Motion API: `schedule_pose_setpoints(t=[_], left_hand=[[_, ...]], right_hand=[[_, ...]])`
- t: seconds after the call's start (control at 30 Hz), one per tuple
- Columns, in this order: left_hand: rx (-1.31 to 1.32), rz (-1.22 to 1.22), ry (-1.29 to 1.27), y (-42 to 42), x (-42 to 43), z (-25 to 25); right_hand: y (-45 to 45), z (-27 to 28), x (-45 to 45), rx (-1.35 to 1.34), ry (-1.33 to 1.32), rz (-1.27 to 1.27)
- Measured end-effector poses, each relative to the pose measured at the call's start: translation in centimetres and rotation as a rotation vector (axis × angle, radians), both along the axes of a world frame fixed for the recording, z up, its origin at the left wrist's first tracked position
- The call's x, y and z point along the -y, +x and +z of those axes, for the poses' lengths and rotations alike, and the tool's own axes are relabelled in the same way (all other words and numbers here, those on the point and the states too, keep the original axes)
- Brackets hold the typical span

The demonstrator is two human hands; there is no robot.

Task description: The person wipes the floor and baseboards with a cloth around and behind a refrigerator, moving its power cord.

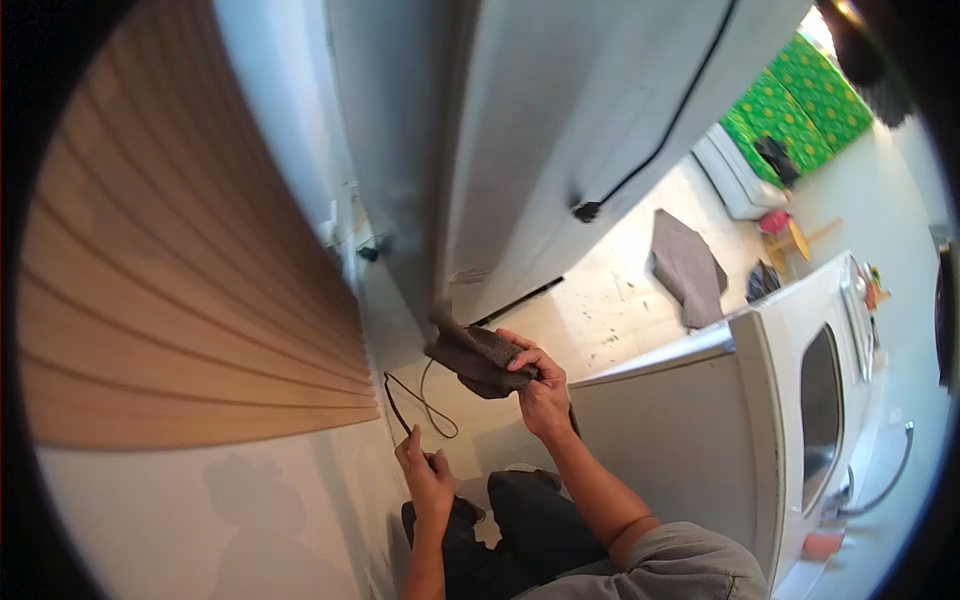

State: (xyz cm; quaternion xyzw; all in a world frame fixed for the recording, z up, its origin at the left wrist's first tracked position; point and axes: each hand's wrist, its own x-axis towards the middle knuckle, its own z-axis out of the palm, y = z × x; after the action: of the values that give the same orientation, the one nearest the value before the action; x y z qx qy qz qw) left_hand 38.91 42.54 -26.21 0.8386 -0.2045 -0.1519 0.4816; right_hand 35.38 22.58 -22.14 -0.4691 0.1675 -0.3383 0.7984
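Observation:
My right hand (543, 390) is closed around a dark grey-brown cloth (475, 358), bunched up and hanging to the left of my fingers. The cloth is in front of the lower edge of a large white appliance-like cabinet (540, 130), and its far end is blurred. Lower and to the left, my left hand (427, 478) is closed on a thin black cord (397, 408). From those fingers the cord rises, bends and makes a loose loop above the floor. Part of the cord is hidden behind the cloth.
A slatted brown panel (200, 300) stands at the left. Close on my right is a white cabinet (670, 425) with a dark window. A black cable (660, 145) runs along the tall appliance. Farther off, a grey mat (688, 265) lies on the floor near a green-covered bed (800, 110).

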Motion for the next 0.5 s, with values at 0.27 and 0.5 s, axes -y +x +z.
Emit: schedule_pose_setpoints(t=[0.27, 0.5], left_hand=[[-0.635, -0.272, -0.344, -1.8, 6.9, 8.6], [-0.426, -0.514, -0.469, -4.0, 20.1, 17.3]], right_hand=[[-9.6, 7.9, 1.9, -0.137, -0.111, -0.225], [-20.2, 16.1, 6.4, -0.201, -0.401, -0.693]])
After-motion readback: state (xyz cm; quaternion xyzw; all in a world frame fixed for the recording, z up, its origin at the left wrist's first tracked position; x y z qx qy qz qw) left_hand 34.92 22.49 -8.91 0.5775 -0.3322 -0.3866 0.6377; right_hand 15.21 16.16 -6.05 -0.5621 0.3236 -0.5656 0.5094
